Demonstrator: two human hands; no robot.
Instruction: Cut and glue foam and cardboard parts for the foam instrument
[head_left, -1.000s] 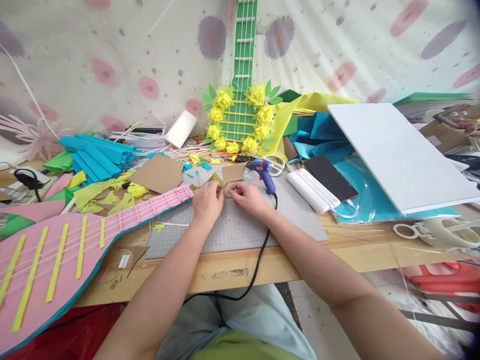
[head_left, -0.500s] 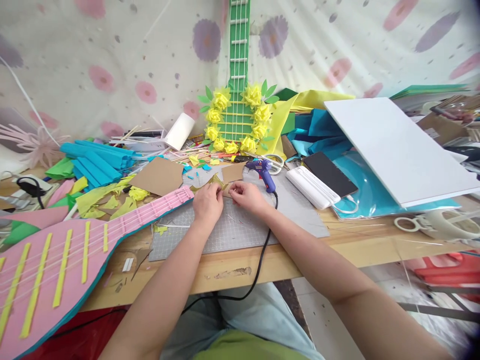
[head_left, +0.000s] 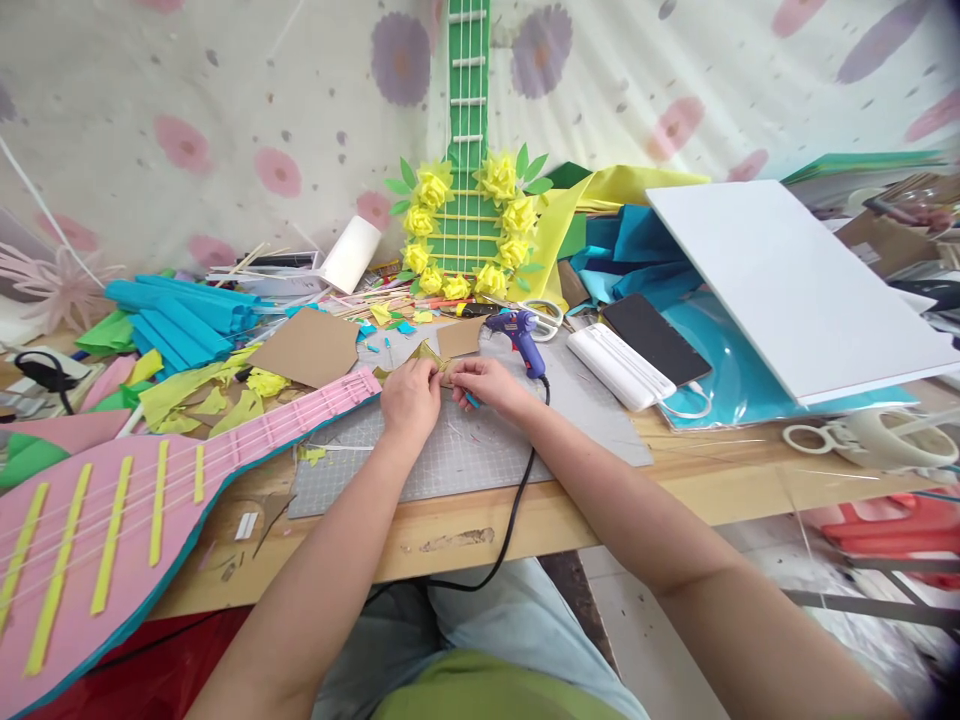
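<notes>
My left hand (head_left: 411, 398) is closed in a pinch on a small folded piece of olive-yellow paper (head_left: 425, 350), which pokes up behind the fingers. My right hand (head_left: 486, 384) is closed too, its fingertips meeting the left ones at the paper's edge; what it grips is hidden. A small blue bit (head_left: 472, 401) shows under the right fingers, and I cannot tell if it is held or lying on the mat. Both hands are over a grey cutting mat (head_left: 420, 485). Just behind the right hand lies a purple-blue glue gun (head_left: 519, 340).
A pink paper guitar (head_left: 142, 520) lies at left, its neck reaching the left hand. A green guitar with yellow flowers (head_left: 466, 235) stands behind. Cardboard (head_left: 306, 346), scissors (head_left: 546, 318), a white power bank (head_left: 621, 366) and a white board (head_left: 802, 290) surround the mat. The glue gun's cord (head_left: 517, 490) hangs over the table edge.
The camera view has shifted slightly. The right fingers have curled a little more, and a blue bit now shows beneath them. The left hand keeps its pinch on the paper.
</notes>
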